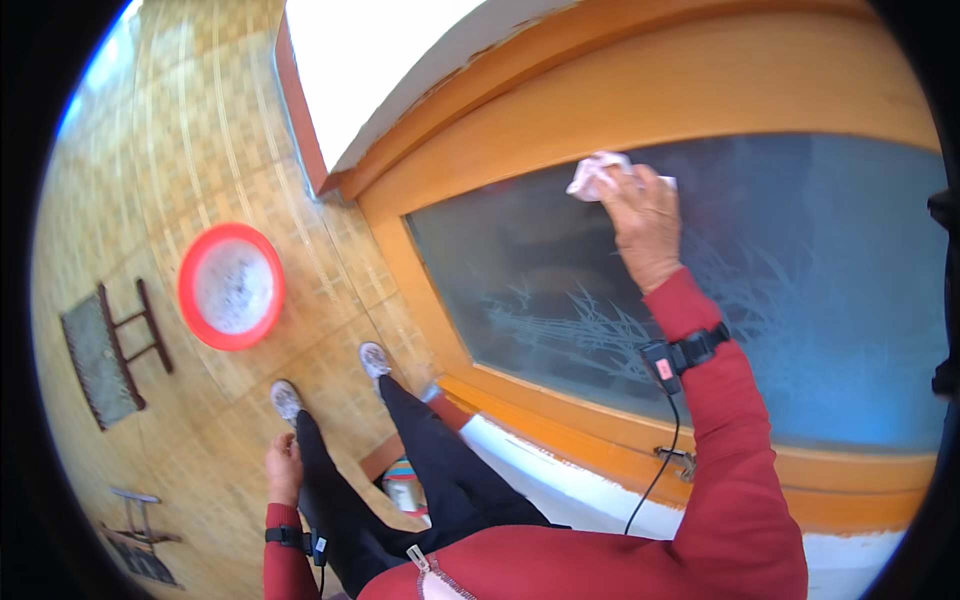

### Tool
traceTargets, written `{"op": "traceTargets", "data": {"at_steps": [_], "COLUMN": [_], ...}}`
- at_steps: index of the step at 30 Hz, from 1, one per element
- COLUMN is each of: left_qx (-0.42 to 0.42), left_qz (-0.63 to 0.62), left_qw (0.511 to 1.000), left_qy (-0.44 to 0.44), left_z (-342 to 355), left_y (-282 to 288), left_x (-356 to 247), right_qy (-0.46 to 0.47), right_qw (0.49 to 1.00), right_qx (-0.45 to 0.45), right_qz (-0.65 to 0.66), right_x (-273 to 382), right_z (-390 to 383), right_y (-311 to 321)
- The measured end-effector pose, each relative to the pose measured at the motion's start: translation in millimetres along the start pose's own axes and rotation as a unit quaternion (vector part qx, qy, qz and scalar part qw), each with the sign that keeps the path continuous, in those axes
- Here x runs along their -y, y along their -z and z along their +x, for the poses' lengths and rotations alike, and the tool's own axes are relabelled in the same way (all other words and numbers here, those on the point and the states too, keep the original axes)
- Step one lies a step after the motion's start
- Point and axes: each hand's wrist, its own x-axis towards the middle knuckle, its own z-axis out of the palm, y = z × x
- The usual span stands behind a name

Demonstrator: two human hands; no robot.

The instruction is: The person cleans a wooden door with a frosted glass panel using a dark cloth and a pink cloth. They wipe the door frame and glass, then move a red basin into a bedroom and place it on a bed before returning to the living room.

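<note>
Left hand [284,468] hangs by the thigh, fingers loosely curled, holding nothing. Small colourful container [404,485] on the floor between the legs, label unreadable. Right hand [645,225] clamped on a crumpled white cloth [598,176], pressed flat against the frosted glass pane [800,300] near its top edge; cloth bunched, no clear long axis. Red basin [231,286] on the parquet, well apart.

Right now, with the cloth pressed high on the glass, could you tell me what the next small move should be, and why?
Probably sweep the cloth sideways along the top of the glass pane. The right hand holds it near the upper left corner, and most of the frosted pane lies to its right and below. The left hand hangs free.
</note>
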Motion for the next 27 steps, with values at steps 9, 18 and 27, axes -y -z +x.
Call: {"op": "traceTargets", "data": {"at_steps": [9,18,27], "left_qx": [0.000,0.057,-0.081], "left_qz": [-0.126,0.026,-0.038], "left_qw": [0.989,0.988,0.573], "left_qy": [-0.083,-0.139,-0.815], "left_z": [34.5,17.8,-122.5], "left_y": [129.6,164.3,23.4], "left_x": [-42.5,-178.5,-661.1], "right_qy": [-0.638,-0.761,-0.719], "right_qw": [0.415,0.016,-0.006], "right_qx": [0.193,-0.177,-0.441], "right_qz": [0.620,0.624,0.537], "right_x": [118.5,169.6,124.6], "right_z": [-238.9,-379.3,-372.8], "right_y": [159.4,188.7,154.0]}}
